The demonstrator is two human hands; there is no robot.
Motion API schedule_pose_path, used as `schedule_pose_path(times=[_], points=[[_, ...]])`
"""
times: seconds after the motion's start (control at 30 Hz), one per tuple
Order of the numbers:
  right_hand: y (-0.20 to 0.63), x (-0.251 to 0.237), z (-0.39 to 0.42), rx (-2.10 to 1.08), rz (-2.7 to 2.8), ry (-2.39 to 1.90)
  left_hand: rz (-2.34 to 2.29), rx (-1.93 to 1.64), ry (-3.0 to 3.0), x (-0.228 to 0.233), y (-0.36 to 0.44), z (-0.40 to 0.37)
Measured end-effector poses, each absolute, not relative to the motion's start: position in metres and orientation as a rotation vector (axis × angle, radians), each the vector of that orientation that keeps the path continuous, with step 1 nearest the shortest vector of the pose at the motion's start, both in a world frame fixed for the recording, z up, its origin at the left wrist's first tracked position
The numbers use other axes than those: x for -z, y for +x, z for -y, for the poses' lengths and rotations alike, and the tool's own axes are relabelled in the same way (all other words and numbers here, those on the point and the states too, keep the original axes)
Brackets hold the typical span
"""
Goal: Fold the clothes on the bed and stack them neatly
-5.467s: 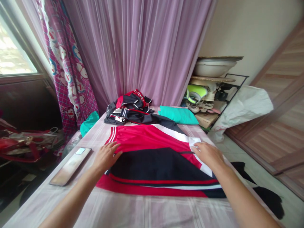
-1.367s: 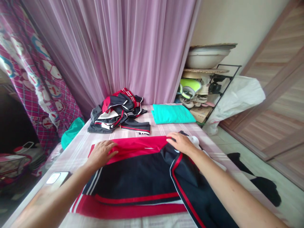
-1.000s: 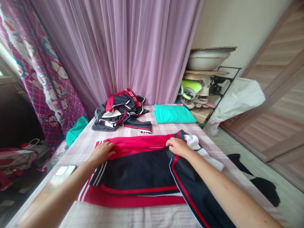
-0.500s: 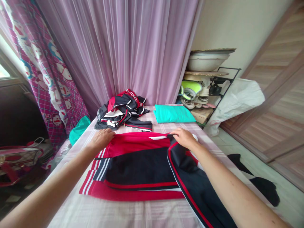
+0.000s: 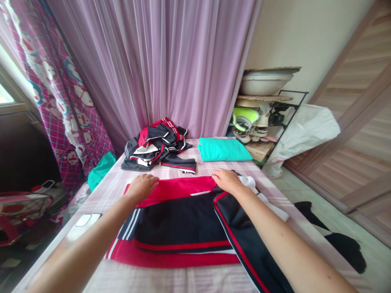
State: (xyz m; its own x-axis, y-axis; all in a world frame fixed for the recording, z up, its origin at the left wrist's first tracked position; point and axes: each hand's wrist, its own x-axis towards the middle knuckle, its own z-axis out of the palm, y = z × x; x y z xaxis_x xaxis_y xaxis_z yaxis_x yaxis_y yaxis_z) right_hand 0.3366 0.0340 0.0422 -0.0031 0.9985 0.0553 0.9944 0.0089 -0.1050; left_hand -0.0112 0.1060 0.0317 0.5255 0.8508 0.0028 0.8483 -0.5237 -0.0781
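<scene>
Left hand and right hand rest flat, fingers together, on the far edge of the red-and-black jacket lying on the bench. No legible writing.

You'll find no readable text, label, brand or number here; the patterned curtain carries only cartoon faces, no words.

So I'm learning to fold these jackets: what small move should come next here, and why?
Probably draw the far red edge toward you. Both the left hand and right hand rest flat on that edge of the jacket, whose sleeve is already laid across it on the bed.
</scene>
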Motion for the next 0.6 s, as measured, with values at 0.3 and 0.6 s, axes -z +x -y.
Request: schedule_pose_path(times=[0.3,0.6], points=[[0.362,0.028,-0.038,-0.49,2.175,-2.326,1.701,-0.075,-2.756,0.038,0.004,-0.102],[0.382,0.038,-0.029,-0.248,2.052,-2.511,1.622,0.121,-2.732,0.005,0.047,-0.094]])
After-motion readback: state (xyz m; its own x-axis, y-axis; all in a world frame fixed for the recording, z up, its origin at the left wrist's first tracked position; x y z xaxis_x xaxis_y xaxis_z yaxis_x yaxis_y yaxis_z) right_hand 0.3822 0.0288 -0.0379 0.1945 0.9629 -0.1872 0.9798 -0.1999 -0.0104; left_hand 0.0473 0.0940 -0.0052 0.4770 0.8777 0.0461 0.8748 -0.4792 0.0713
